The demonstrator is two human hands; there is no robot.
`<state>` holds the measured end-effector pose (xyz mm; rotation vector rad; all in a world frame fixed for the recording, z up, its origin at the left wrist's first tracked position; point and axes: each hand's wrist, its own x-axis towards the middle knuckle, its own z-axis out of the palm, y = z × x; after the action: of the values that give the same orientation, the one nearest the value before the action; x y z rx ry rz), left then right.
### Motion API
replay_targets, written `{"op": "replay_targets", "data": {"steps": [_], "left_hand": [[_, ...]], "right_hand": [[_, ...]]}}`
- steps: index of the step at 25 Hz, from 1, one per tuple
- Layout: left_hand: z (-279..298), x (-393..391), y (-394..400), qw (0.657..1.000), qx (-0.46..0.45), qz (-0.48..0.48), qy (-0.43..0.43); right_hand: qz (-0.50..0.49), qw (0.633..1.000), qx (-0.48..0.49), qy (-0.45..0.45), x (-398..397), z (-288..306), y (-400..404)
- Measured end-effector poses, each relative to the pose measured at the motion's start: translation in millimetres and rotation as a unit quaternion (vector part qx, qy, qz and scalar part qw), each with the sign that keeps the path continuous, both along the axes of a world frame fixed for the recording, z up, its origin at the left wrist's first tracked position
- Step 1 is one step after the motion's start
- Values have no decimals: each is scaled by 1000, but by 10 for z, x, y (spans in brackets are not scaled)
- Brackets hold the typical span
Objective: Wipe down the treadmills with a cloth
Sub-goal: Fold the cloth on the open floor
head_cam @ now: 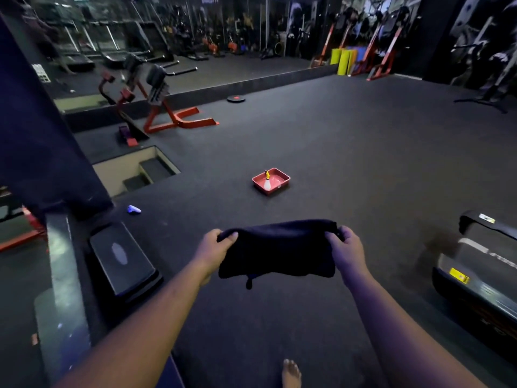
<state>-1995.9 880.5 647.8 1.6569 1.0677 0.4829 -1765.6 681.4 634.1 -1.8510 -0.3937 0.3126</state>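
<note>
A dark folded cloth (pixel 277 250) hangs stretched between my two hands above the black gym floor. My left hand (pixel 215 249) grips its left upper corner, fingers curled over the edge. My right hand (pixel 347 249) grips the right upper corner the same way. A small tag dangles from the cloth's lower edge. The end of a treadmill (pixel 481 275), black with a yellow sticker, juts in at the lower right, apart from the cloth.
A red tray (pixel 270 181) holding a spray bottle (pixel 267 180) sits on the floor ahead. A black step platform (pixel 121 259) lies at the left beside a dark pillar. A stairwell opening (pixel 137 170), red benches and a mirror wall lie beyond. My bare foot (pixel 291 373) shows below.
</note>
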Motion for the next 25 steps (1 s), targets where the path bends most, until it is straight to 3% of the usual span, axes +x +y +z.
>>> {"op": "replay_targets", "data": {"steps": [3, 6, 11, 15, 17, 21, 25], "left_hand": [[-96, 802, 350, 991, -87, 67, -78], [-167, 1568, 565, 982, -148, 67, -95], [-36, 2683, 961, 978, -161, 10, -131], [-125, 3258, 1615, 976, -155, -2, -151], [-236, 3589, 2022, 979, -151, -20, -135], [-399, 4348, 2897, 983, -134, -82, -96], [-259, 5136, 3849, 972, -138, -179, -68]], "right_hand": [[9, 999, 34, 22, 490, -50, 642], [68, 996, 54, 10, 785, -49, 1194], [239, 965, 9, -110, 1397, -57, 2046], [360, 926, -43, -108, 2074, -105, 2581], [352, 930, -51, -91, 2512, -197, 2929], [241, 963, -73, -97, 3407, -291, 3671], [283, 918, -213, -179, 4278, -322, 4379]]}}
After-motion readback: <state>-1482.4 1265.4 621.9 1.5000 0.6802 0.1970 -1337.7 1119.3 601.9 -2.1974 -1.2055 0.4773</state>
